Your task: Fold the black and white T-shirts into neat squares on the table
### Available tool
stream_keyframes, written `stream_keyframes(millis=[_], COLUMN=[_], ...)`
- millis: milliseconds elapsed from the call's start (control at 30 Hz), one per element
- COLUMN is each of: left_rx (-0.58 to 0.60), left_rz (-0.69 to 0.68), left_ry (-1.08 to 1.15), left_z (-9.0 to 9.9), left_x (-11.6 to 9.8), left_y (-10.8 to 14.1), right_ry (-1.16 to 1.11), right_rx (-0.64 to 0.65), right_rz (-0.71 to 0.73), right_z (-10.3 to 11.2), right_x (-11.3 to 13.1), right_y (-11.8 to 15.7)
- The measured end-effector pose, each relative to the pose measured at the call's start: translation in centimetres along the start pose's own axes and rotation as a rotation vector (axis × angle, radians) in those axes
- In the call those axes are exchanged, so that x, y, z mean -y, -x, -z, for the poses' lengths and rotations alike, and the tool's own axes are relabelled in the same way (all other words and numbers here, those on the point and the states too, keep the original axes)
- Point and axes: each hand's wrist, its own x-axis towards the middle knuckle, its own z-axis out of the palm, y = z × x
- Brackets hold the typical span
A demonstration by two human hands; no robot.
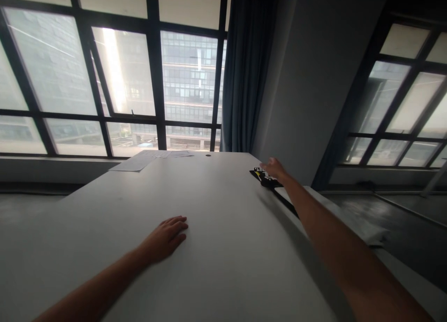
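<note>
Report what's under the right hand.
Under the right hand, a black item with white and yellow markings shows at the right edge of the table; whatever the hand covers can't be seen.

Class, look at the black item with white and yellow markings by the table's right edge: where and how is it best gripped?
Probably at its right side, from above and the right, with thumb and fingers. The black item looks low against the table, and the right hand is at that side; whether its fingers grip it is too small to tell.
</note>
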Motion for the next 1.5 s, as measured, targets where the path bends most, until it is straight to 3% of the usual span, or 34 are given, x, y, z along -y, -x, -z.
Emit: stream_keyframes(millis=[133,200,300,433,567,700,967,1100,1233,1333,1500], left_rx=[0.071,0.046,-0.027,-0.062,0.029,0.093,0.087,0.095,0.136,0.178,0.293], left_rz=[0.036,0.099,0.24,0.366,0.422,0.433,0.452,0.466,0.453,0.464,0.333], left_ry=[-0.069,-0.136,-0.219,-0.243,-0.22,-0.225,-0.213,-0.2,-0.172,-0.147,-0.053], left_z=[0.8,1.1,1.3,0.3,-1.8,-3.1,-2.9,-2.1,-0.9,-0.2,2.1], left_x=[-0.4,-0.5,-0.5,-0.3,0.4,0.9,0.8,-0.2,-1.7,-2.5,-4.8], left_y=[-0.9,-2.1,-4.4,-7.2,-7.9,-7.6,-7.9,-7.5,-5.8,-3.6,2.4], right_ry=[0.18,0.258,0.348,0.368,0.357,0.418,0.439,0.482,0.599,0.615,0.506], right_rx=[0.217,0.311,0.47,0.604,0.727,0.786,0.755,0.758,0.734,0.756,0.761], right_rz=[0.324,0.418,0.416,0.394,0.386,0.38,0.398,0.431,0.502,0.634,0.827], right_z=[-2.1,-3.7,-6.4,-9.4,-11.6,-12.5,-12.6,-12.4,-12.5,-13.2,-13.2], right_x=[4.2,5.4,5.9,5.7,5.6,5.5,5.2,5.6,5.0,3.3,-1.1], right_y=[7.3,11.5,16.3,19.3,20.8,21.7,21.5,21.7,21.8,20.9,19.6])
